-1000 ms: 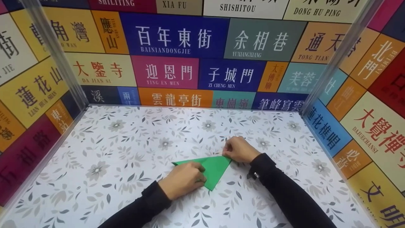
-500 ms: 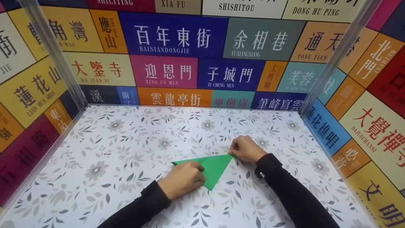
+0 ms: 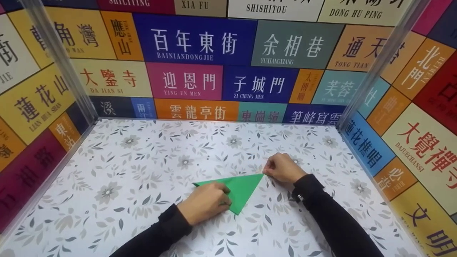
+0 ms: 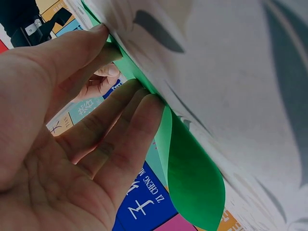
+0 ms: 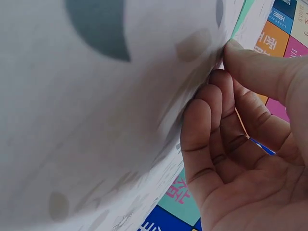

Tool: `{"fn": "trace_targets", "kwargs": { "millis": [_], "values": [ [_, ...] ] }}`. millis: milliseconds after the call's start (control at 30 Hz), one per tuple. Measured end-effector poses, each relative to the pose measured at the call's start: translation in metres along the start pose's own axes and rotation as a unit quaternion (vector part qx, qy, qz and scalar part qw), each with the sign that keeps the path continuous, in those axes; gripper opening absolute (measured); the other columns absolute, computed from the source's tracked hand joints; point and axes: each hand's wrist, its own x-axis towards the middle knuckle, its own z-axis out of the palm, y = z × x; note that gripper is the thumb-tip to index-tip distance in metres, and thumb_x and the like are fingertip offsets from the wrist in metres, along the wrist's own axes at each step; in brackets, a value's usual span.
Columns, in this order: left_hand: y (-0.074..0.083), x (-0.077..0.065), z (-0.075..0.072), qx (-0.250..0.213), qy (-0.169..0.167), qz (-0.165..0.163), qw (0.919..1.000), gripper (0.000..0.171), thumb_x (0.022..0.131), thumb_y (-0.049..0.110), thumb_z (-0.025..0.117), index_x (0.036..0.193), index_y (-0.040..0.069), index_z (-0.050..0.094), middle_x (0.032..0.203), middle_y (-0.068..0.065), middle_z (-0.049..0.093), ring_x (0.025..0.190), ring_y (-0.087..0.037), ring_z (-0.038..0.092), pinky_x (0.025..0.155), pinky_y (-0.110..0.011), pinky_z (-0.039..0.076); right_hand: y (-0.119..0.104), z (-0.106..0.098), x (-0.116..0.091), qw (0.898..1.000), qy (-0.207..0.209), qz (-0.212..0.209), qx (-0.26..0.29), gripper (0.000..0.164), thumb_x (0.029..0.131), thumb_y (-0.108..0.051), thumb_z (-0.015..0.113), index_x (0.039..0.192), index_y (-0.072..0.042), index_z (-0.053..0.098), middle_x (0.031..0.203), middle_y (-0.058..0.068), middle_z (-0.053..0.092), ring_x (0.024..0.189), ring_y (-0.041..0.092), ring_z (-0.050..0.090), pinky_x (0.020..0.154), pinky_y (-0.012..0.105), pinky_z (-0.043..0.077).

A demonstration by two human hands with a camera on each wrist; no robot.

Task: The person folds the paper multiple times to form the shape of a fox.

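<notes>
A sheet of green paper (image 3: 243, 191), folded into a triangle, lies on the floral table surface. My left hand (image 3: 206, 201) presses down on its left part with the fingertips, covering some of it. In the left wrist view the fingers (image 4: 139, 130) touch the green paper (image 4: 195, 173), whose left end curls up off the surface in a loop. At the paper's right corner, my right hand (image 3: 284, 167) pinches the tip with thumb and forefinger. The right wrist view shows its thumb (image 5: 255, 70) at a thin green strip, the other fingers bent against the table.
White table surface (image 3: 142, 160) with grey leaves and flowers extends around the paper. Behind it stands a wall panel (image 3: 200, 43) of coloured place-name signs, with similar panels at left and right. Clear corner posts (image 3: 367, 71) join them.
My right hand has moved slightly to the right at the paper's corner, and more of that corner shows. The left hand has stayed in place on the paper.
</notes>
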Motion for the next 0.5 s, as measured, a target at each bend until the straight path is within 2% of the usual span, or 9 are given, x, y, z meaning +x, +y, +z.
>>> {"fn": "trace_targets", "kwargs": {
  "millis": [267,500],
  "values": [
    [0.0,0.001,-0.001,0.004,-0.004,0.002,1.0,0.008,0.098,0.013,0.091,0.103,0.018,0.094,0.127,-0.015,0.087,0.117,-0.03,0.084,0.105,-0.044,0.071,-0.01,0.002,-0.004,0.999,0.037,-0.01,-0.002,0.006,0.098,-0.009,0.09,0.092,-0.009,0.088,0.084,0.002,0.083,0.077,0.013,0.069,0.081,0.037,0.06],
    [-0.001,0.0,-0.001,0.007,-0.007,-0.006,0.9999,0.008,0.098,0.014,0.091,0.103,0.019,0.094,0.127,-0.013,0.087,0.117,-0.029,0.084,0.104,-0.043,0.071,-0.037,0.006,-0.015,0.996,0.075,-0.044,0.003,0.003,0.099,-0.008,0.089,0.098,-0.011,0.09,0.09,0.003,0.083,0.084,0.014,0.072,0.084,0.037,0.062]
  ]
}}
